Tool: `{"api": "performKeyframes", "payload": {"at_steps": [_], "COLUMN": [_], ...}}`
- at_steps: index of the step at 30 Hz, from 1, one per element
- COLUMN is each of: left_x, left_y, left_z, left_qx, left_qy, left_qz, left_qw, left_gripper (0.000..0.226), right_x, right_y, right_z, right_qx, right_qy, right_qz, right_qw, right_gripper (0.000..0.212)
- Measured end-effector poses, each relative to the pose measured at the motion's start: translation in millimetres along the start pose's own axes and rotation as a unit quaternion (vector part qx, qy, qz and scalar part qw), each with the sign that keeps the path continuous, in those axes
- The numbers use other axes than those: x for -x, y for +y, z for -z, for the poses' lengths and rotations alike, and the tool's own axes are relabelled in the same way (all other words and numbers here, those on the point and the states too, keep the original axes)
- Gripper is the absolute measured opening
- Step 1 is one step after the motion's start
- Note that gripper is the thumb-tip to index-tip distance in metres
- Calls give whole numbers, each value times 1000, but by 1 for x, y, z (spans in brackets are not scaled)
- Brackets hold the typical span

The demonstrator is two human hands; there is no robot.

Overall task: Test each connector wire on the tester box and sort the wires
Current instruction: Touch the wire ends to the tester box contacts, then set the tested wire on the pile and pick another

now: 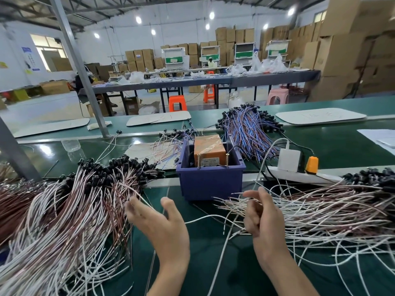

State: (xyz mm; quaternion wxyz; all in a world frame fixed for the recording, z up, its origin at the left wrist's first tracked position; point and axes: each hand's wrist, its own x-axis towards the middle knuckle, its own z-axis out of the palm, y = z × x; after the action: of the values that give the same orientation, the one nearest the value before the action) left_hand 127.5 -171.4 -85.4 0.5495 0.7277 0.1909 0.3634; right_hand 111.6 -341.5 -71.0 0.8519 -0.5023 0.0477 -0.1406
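Wire pile (64,210) against left hand (158,223)

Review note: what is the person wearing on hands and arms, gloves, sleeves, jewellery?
Nothing visible. The left hand and right hand are bare: no gloves, rings or watch. The left forearm and right forearm are uncovered to the frame's bottom edge, so no sleeve shows.
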Motion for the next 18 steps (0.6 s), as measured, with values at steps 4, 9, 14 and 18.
{"api": "performKeyframes", "payload": {"at_steps": [4,9,14,18], "left_x": [-7,36,50,42], "left_y": [2,7,8,9], "left_z": [10,-10,-21,-12], "left_qx": [-74,-146,-209,-204], "left_qy": [37,-162,-264,-291], "left_qz": [-166,-488,-559,-553], "left_qw": [983,845,758,753], "left_gripper": [74,47,32,28], "right_x": [-5,-7,-11,-17], "right_y": [-7,-12,-14,-20], "right_z": [8,9,16,29], "right_qx": [-156,-254,-291,-342], "right_qy": [1,-25,-22,16], "right_qz": [-39,-94,-102,-99], "right_qw": [987,962,951,934], "right_gripper": [40,31,29,19]}}
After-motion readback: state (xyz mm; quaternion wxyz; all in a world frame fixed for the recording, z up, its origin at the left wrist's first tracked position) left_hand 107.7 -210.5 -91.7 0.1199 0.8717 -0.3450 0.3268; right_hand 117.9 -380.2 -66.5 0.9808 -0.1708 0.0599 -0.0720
